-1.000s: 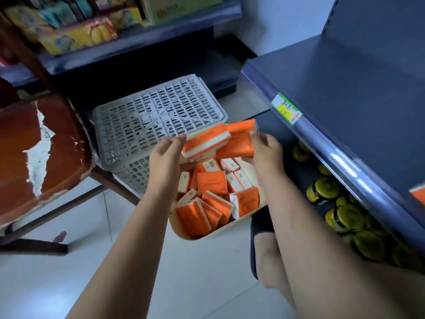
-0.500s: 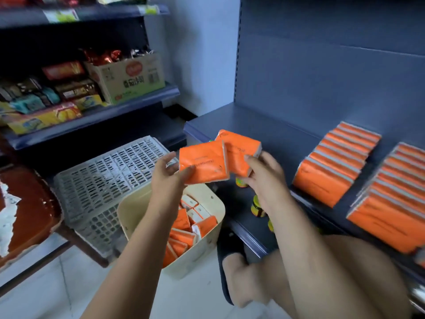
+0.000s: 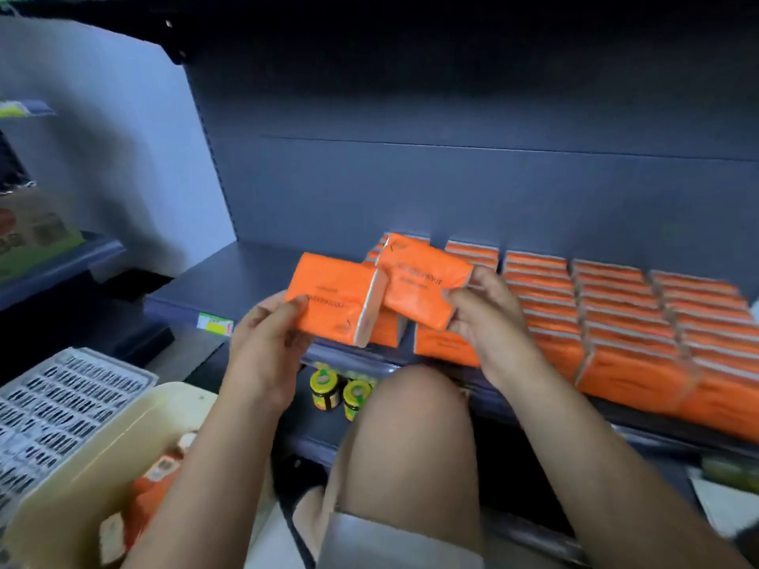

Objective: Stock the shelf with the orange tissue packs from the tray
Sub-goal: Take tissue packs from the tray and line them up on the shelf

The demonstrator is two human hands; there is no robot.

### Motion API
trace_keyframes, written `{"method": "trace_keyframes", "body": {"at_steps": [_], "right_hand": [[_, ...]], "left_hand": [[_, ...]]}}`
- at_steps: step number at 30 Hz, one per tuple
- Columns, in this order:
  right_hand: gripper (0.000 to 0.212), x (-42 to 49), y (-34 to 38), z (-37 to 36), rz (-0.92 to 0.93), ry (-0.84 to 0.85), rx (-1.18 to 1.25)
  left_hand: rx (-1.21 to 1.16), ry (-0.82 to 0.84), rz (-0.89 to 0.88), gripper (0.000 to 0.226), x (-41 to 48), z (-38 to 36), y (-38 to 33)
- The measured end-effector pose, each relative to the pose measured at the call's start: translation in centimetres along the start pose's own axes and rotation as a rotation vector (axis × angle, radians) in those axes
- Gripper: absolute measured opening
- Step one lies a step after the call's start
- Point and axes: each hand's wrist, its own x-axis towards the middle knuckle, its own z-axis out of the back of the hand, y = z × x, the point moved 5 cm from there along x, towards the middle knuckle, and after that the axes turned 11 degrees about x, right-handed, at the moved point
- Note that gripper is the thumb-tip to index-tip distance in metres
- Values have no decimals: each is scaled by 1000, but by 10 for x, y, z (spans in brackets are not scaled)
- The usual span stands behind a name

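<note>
Holding one orange tissue pack each, the hands meet above the front edge of the dark shelf (image 3: 246, 277). The left hand (image 3: 267, 342) pinches the left pack (image 3: 332, 297) at its near corner; the right hand (image 3: 488, 318) curls round the end of the right pack (image 3: 423, 277). Both packs touch. Stocked packs (image 3: 616, 314) line the shelf in rows to the right. Loose packs (image 3: 152, 486) lie in the cream tray (image 3: 102, 445) at lower left.
</note>
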Motion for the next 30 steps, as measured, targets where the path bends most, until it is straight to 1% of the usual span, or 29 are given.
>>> {"method": "trace_keyframes", "body": {"at_steps": [2,5,7,8,10,11,12,15,17,21,24,26,28,30], "right_hand": [[22,-14,24,38,28,-57,-40],[41,-41,66,90,98,-153,-118],[43,-61,92,120,157,-208,-184],[41,-71,102,135,173,-236,-208],[39,-90,115,168,179,-295,-238],[39,-101,120,185,179,-321,-250],[38,-111,123,201,179,-342,-260],[36,-143,131,249,197,-409,-318],[40,-155,133,269,192,-440,-358],[44,-174,136,311,208,-541,-457],[46,-182,137,332,224,-593,-538],[43,-185,138,338,234,-622,-631],[39,-186,139,341,250,-635,-737],[38,-186,136,343,249,-637,-809]], "left_hand": [[21,89,7,18,-2,-37,4],[82,234,-5,19,-13,-97,10],[108,296,-14,16,-20,-134,13],[111,312,-4,19,-24,-151,15],[128,365,17,46,-31,-184,17],[146,402,21,55,-35,-198,19],[174,434,19,52,-39,-211,22],[294,474,-45,26,-56,-251,34],[370,489,-150,23,-62,-271,40],[538,690,-350,30,-90,-318,59],[684,755,-481,34,-109,-341,67],[797,781,-640,34,-118,-354,72],[900,804,-823,41,-129,-363,75],[1000,798,-962,46,-139,-369,79]]}}
